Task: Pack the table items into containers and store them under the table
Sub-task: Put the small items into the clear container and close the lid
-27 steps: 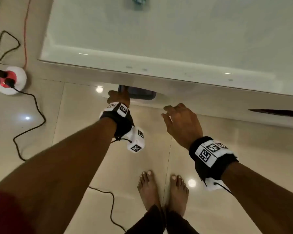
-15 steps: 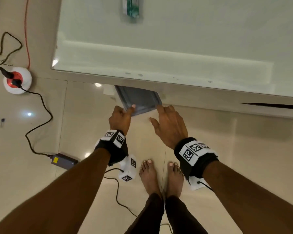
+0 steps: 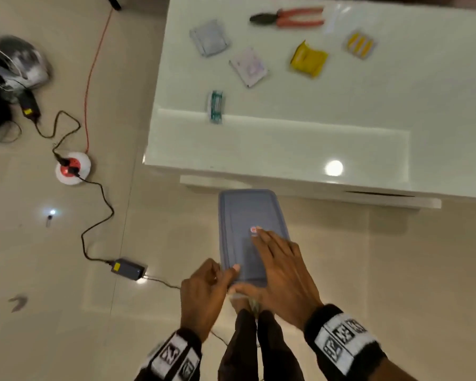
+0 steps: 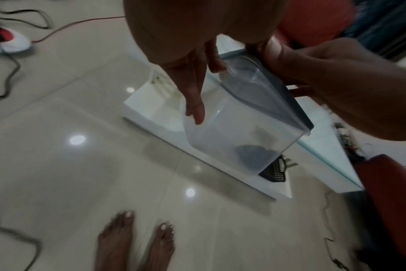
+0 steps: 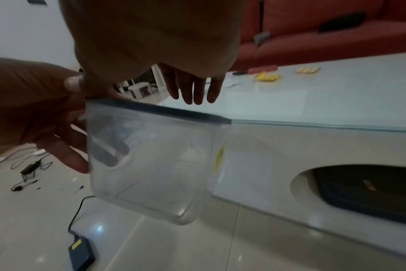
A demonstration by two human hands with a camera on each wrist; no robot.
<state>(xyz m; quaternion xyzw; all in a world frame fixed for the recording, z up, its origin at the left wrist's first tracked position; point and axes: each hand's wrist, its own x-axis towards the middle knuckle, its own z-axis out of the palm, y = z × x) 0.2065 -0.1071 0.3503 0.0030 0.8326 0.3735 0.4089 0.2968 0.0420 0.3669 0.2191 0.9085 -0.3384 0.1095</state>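
A clear plastic container (image 3: 252,235) with a grey lid (image 5: 160,110) is held in the air in front of a white table (image 3: 286,144). The left hand (image 3: 204,292) grips its near end, thumb on the lid. The right hand (image 3: 283,273) lies flat on the lid, fingers straight. From above only the lid shows; the wrist views show the see-through walls. Pliers (image 3: 286,17) and blurred packets (image 3: 308,60) lie on the table.

A round power socket (image 3: 73,168) and black adapter (image 3: 128,269) lie on the floor (image 3: 39,325).
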